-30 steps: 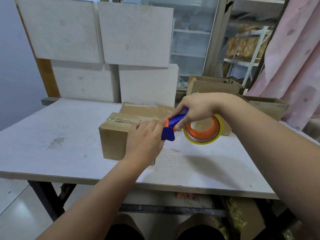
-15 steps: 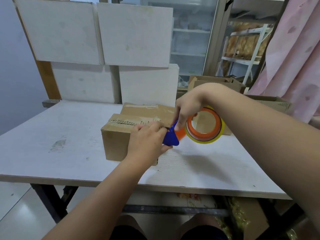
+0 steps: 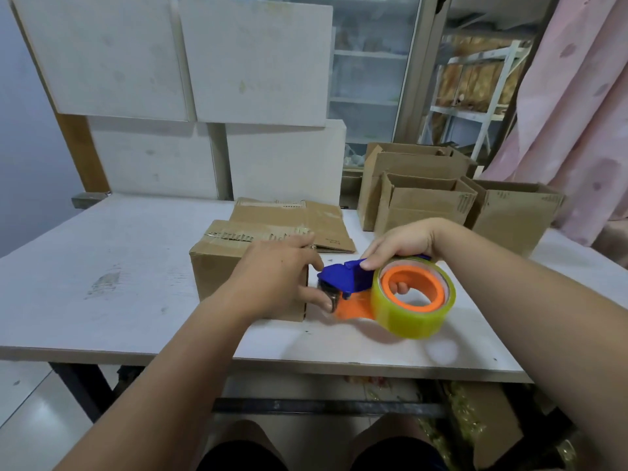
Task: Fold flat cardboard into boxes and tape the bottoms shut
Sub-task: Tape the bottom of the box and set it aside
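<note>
Left hand (image 3: 275, 280) presses straight fingers on closed box (image 3: 217, 266), contents hidden; right hand (image 3: 404, 239) grasps tape dispenser (image 3: 343, 277) beside them.

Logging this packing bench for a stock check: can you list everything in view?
table: one, white, across the foreground
box: one, brown, table centre, taped seam on top
flat cardboard: at least one sheet, brown, just behind the box
open boxes: at least three, brown, table's far right
dispenser: one, blue and orange, at the box's right end
tape roll: one, yellowish, on the dispenser
panels: four, white, upright behind the table
curtain: one, pink, far right
rack: one, white, back right
left hand: rests on the box's right end
right hand: grips the dispenser
</note>
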### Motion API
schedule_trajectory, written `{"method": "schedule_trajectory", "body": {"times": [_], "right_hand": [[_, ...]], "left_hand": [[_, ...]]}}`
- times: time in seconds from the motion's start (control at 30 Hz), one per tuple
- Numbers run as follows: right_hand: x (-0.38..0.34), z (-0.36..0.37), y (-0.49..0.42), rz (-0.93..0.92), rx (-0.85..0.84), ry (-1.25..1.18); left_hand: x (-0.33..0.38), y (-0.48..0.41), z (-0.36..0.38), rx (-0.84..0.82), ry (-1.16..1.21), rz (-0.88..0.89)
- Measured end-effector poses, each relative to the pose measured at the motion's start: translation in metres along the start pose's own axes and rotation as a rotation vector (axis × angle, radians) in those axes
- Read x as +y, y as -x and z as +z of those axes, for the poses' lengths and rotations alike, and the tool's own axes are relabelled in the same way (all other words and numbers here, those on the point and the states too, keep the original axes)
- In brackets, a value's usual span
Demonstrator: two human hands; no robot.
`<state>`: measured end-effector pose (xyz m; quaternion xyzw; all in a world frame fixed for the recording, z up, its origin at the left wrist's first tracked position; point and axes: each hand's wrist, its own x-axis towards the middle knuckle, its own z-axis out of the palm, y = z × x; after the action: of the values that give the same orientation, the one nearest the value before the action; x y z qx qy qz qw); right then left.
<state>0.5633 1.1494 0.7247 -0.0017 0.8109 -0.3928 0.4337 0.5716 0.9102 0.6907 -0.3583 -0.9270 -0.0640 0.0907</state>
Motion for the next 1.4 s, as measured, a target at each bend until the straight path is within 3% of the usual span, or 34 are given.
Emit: {"method": "schedule_trajectory", "body": {"times": [0.2,0.3,0.4,0.8,1.17,1.4], "right_hand": [[0.042,0.005,-0.010,-0.063,-0.045,-0.357],[0.054,0.014,-0.016,-0.144,-0.130,-0.475],[0.058,0.020,-0.018,-0.182,-0.097,-0.520],[0.067,0.011,-0.029,-0.089,0.316,-0.617],[0.052,-0.001,-0.015,0.017,0.543,-0.507],[0.043,0.002,-0.029,0.036,0.746,-0.368]], "left_hand": [[-0.012,-0.002,-0.006,0.064,0.187,0.010],[-0.011,-0.003,-0.001,0.119,0.156,0.002],[-0.008,-0.004,0.004,0.162,0.132,-0.022],[-0.006,-0.002,0.009,0.157,-0.026,-0.061],[-0.010,-0.007,0.027,0.343,-0.125,0.051],[0.001,-0.005,0.023,0.218,-0.146,-0.081]]}}
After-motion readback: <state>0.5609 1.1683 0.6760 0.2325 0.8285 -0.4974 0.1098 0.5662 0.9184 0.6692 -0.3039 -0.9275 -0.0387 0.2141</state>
